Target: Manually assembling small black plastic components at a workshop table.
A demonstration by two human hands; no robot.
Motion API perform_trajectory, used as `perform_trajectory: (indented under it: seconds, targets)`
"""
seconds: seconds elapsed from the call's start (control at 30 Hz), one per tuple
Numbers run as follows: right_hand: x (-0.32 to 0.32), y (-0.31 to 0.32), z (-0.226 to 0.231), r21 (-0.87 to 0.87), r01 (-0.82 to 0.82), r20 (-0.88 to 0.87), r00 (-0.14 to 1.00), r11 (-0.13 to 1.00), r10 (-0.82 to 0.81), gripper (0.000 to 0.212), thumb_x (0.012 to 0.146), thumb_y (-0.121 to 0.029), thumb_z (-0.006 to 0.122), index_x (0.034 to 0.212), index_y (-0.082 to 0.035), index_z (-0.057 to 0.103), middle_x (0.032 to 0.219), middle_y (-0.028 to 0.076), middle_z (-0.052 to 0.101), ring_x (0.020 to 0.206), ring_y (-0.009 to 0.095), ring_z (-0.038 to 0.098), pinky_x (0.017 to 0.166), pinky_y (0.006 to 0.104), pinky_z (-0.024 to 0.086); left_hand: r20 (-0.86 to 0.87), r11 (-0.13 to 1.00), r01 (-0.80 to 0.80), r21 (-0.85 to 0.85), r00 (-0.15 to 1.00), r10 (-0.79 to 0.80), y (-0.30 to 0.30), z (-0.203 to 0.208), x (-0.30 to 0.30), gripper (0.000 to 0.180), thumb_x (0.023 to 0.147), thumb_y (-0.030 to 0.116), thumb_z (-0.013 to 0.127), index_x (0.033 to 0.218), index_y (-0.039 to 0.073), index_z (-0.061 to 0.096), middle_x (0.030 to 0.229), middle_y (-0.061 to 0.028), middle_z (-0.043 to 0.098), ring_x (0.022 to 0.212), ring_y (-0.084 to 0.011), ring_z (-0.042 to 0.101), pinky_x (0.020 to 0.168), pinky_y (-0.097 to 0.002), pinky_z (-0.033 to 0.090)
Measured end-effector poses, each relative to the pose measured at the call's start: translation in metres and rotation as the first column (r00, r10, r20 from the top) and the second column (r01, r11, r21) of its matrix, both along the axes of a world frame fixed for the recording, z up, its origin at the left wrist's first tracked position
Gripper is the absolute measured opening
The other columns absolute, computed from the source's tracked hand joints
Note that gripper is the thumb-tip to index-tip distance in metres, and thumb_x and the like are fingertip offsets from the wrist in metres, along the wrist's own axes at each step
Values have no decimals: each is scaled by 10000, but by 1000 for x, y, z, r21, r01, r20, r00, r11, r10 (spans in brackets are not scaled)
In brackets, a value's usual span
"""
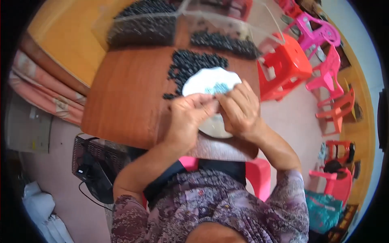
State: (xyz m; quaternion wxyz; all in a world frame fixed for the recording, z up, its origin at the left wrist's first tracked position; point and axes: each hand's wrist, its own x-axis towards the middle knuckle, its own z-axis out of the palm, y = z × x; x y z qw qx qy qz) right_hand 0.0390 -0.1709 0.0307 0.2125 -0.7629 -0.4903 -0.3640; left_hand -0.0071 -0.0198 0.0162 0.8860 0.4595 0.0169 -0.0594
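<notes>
My left hand (187,117) and my right hand (242,107) meet over a white plate (198,77) with a wavy rim. Their fingertips are pinched together, and a tiny dark piece (214,96) shows between them, mostly hidden by the fingers. On the plate lies a small cluster of teal bits (219,88), too small to name. Just beyond and left of the plate, many small black pieces (194,60) are spread on the brown wooden table (125,93).
A clear divided bin (182,15) at the table's far side holds heaps of black pieces. A red stool (285,65) stands right of the table, with pink chairs (328,69) beyond. Below the table's left side is a black crate (93,162) with a cable.
</notes>
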Motion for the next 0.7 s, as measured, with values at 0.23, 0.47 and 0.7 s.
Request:
perform_trajectory:
  seconds: [0.23, 0.47, 0.7]
  targets:
    - [-10, 8, 10, 154, -27, -155, 987, 988, 51, 504, 599, 17, 742, 1075, 23, 576, 839, 136, 604, 660, 273, 547, 575, 356, 425, 200, 944, -104, 313, 979, 41, 20, 19, 6, 116, 844, 39, 614, 940, -25, 617, 829, -12, 611, 745, -60, 551, 670, -206, 457]
    - [-8, -8, 8, 194, 152, -494, 869, 969, -38, 409, 670, 72, 671, 1065, 29, 570, 772, 121, 584, 653, 250, 567, 585, 332, 453, 702, 450, -673, 587, 700, 131, 112, 64, 128, 166, 787, 89, 647, 922, -8, 648, 787, -30, 625, 705, -104, 583, 635, -234, 479]
    - [0, -8, -4, 165, 158, -594, 804, 974, -29, 292, 700, 71, 652, 985, 21, 606, 743, 114, 590, 677, 221, 604, 605, 303, 467, 608, 73, -649, 757, 740, 287, 171, 91, 232, 267, 718, -1, 579, 973, 32, 652, 761, -140, 667, 638, -220, 637, 609, -348, 515]
